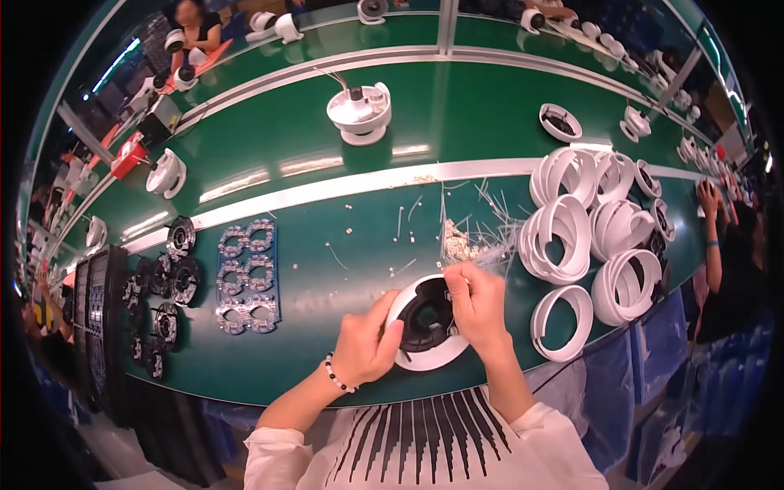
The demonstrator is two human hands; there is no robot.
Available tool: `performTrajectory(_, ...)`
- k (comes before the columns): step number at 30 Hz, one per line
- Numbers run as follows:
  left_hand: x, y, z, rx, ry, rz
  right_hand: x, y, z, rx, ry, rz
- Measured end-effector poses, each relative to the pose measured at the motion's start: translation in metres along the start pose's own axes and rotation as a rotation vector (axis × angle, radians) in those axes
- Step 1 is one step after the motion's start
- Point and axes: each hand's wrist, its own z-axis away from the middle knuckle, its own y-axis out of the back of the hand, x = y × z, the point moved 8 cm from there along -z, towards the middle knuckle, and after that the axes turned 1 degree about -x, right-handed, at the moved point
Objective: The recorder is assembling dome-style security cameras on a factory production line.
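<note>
Both your hands are on the white ring [425,357] at the near edge of the green bench [310,237]. Your left hand [365,343] is closed on its left rim, thumb over the top; your right hand [476,304] has its fingers pinched tight at the upper right rim, over the black insert [425,314]. What they pinch is too small to tell.

The ring sits close to the bench edge, so a hard push toward you could tip it off. Small white bits [457,241] and thin wire offcuts [498,220] lie just beyond your right hand; a careless sweep could drag some into the ring. Stacked white rings [563,237] stand near your right forearm, and an elbow swing could knock them. The LED boards [245,273] lie well apart on your left.
</note>
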Motion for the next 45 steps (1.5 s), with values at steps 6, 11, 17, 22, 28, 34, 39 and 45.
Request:
performTrajectory(6, -0.013, -0.005, 0.002, -0.051, 0.114, 0.095, 0.008, -0.001, 0.010, -0.010, -0.034, -0.165)
performTrajectory(11, -0.022, -0.008, 0.007, -0.080, 0.180, 0.163, 0.018, -0.006, 0.012, -0.069, -0.153, -0.084)
performTrajectory(17, -0.033, -0.018, -0.009, -0.178, 0.316, 0.143, 0.019, 0.008, 0.007, -0.086, -0.159, -0.012)
performTrajectory(22, -0.114, 0.000, -0.060, -0.330, 0.654, 0.401, -0.028, 0.058, 0.039, 0.086, 0.205, 0.130)
performTrajectory(28, -0.206, 0.048, -0.151, 0.047, 0.745, 0.482, -0.010, 0.131, 0.101, 0.102, -0.049, 0.699)
performTrajectory(34, -0.279, 0.053, -0.163, 0.330, 0.859, 0.678, 0.060, 0.131, 0.147, -0.027, -0.076, 0.789)
performTrajectory(39, -0.223, 0.090, -0.147, 0.183, 0.742, -0.046, 0.051, 0.142, 0.137, -0.042, -0.157, 0.774)
performTrajectory(45, -0.186, 0.274, -0.050, 0.523, 0.337, -0.876, 0.032, 0.138, 0.131, -0.261, 0.011, 0.750)
